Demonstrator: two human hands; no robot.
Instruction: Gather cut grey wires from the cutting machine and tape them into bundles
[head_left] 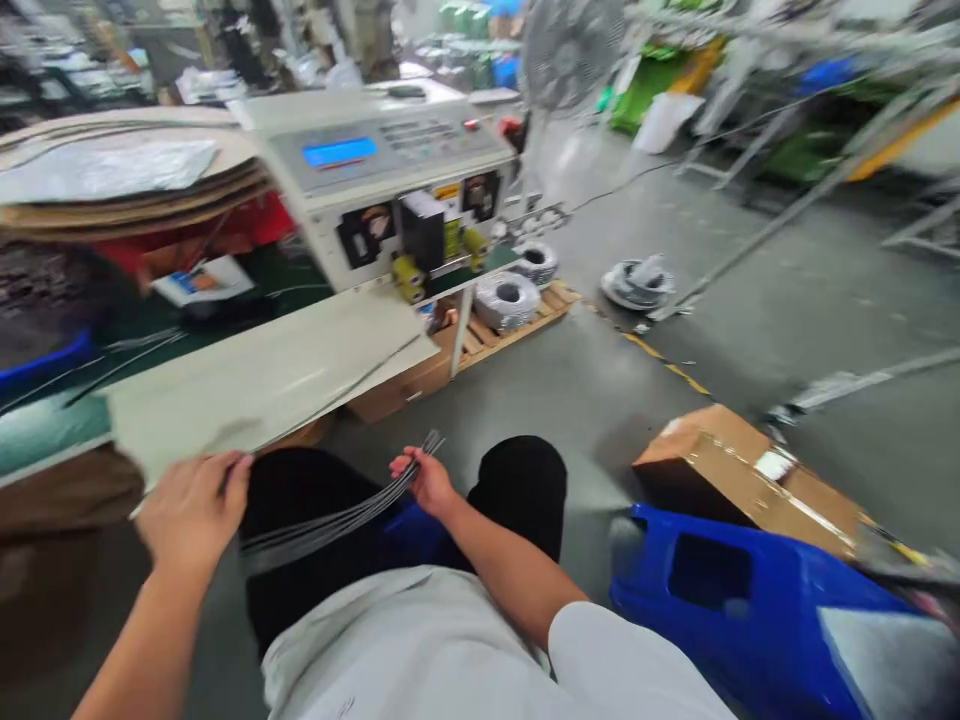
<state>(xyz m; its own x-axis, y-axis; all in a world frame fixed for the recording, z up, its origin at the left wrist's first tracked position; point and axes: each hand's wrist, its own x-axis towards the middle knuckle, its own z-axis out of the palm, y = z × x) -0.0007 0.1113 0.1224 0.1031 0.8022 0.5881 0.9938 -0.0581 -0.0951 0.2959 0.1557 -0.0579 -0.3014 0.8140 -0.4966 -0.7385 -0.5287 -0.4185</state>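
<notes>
Several thin grey cables [322, 532] lie across my black-trousered lap, with their ends gathered in my right hand [426, 482]. The fingers of that hand are wrapped round the bundle near its tips. My left hand [193, 505] is at the front corner of a pale sheet [277, 370] on the bench, its fingers bent together at the end of a single thin grey cable [360, 380]. That cable runs across the sheet towards the machine. The left fingertips are partly blurred.
A white machine [390, 150] with a blue display stands behind the sheet. Cable coils [507, 302] rest on a wooden pallet. At the right are a cardboard box [750, 475] and a blue plastic bin [780, 590]. A fan [574, 50] stands further back.
</notes>
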